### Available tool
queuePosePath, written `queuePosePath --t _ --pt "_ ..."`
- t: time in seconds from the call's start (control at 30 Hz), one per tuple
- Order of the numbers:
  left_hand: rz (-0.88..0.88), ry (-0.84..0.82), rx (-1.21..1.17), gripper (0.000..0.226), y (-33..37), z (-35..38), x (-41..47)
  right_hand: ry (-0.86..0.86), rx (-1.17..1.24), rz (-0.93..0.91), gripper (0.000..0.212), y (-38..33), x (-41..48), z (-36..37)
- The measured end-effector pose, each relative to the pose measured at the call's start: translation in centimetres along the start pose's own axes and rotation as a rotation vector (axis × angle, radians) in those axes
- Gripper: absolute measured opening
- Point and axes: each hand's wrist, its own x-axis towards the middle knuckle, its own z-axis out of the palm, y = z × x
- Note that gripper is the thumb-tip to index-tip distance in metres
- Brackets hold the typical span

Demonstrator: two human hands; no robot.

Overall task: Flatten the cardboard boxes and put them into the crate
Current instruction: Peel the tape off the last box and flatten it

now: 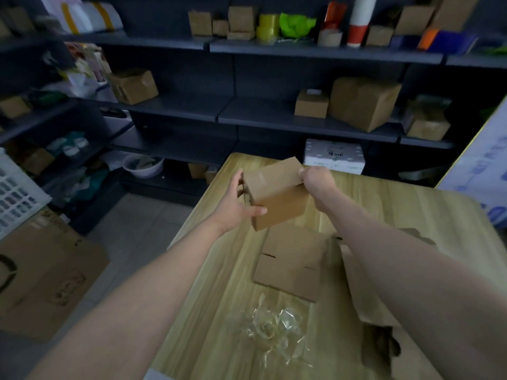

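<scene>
Currently the cardboard box (277, 196) hangs above the bench (397, 209), at 12 o'clock from a flattened box (290, 267). The left hand (237, 205) grips its left end, the right hand (317, 180) pinches its top edge. Free every flap first, then press opposite corners together.

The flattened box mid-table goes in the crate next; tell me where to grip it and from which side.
I'd pinch the flattened box at its near left corner, coming from the left over bare table. It lies flat, so only an edge can be pinched, and other cardboard crowds its right side.
</scene>
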Motion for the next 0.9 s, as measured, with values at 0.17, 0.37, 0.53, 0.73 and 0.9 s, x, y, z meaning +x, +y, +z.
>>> queuePosePath --t 0.17,0.37,0.53,0.73,0.9 --pt "0.088 -0.095 -0.039 0.11 3.4 3.0 -1.7 -0.054 -0.033 -0.095 0.029 -0.4 -2.1 -5.2" --pt "0.206 0.069 0.207 0.052 5.8 6.4 -3.1 -0.007 -0.141 -0.191 0.014 -0.1 -3.8 -8.2" --pt "0.205 0.156 0.289 0.02 6.2 8.5 -3.6 0.038 -0.297 -0.342 0.019 0.5 -5.1 -8.8" --pt "0.203 0.282 0.36 0.015 6.0 9.8 -4.2 0.159 -0.433 -0.409 0.033 1.0 -5.8 -8.9" --pt "0.072 0.367 0.148 0.018 6.2 10.2 -3.6 0.124 -0.28 -0.302 0.031 2.1 -4.7 -9.7"
